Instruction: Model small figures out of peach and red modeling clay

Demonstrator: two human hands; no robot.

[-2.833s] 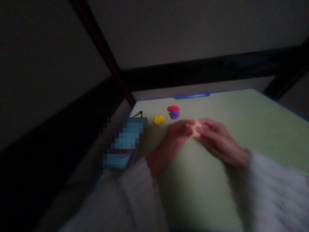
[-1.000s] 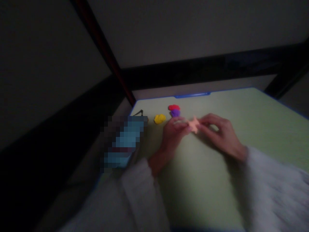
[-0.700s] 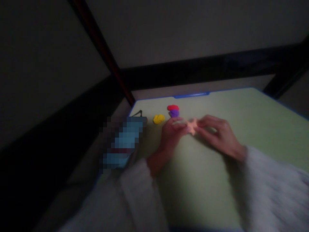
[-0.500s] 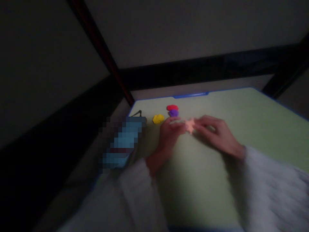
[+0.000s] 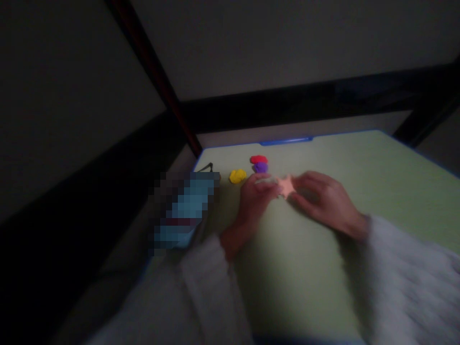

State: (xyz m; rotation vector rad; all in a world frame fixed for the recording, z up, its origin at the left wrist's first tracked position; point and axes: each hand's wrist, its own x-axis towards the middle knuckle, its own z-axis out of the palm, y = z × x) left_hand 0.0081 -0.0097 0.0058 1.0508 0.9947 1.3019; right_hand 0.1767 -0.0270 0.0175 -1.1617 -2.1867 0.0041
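Both hands meet over a pale green table (image 5: pixel 388 182) in dim light. My left hand (image 5: pixel 253 196) and my right hand (image 5: pixel 319 199) each pinch a small pale orange star-shaped piece (image 5: pixel 286 185) between the fingertips, just above the tabletop. Beyond my left hand lie a yellow lump (image 5: pixel 237 176), a red lump (image 5: pixel 258 159) and a purple lump (image 5: pixel 260 167), all apart from my hands. White fuzzy sleeves cover both forearms.
A blurred blue object (image 5: pixel 183 211) sits at the table's left edge, with a thin black loop (image 5: pixel 205 167) behind it. The table has a blue rim (image 5: pixel 285 141). Dark bars (image 5: pixel 305 103) and a reddish post (image 5: pixel 158 81) stand behind, before a plain wall.
The orange piece has gone from a lump pressed between both hands to a star shape held at the fingertips. My hands shifted slightly left and away; the coloured lumps stayed put.
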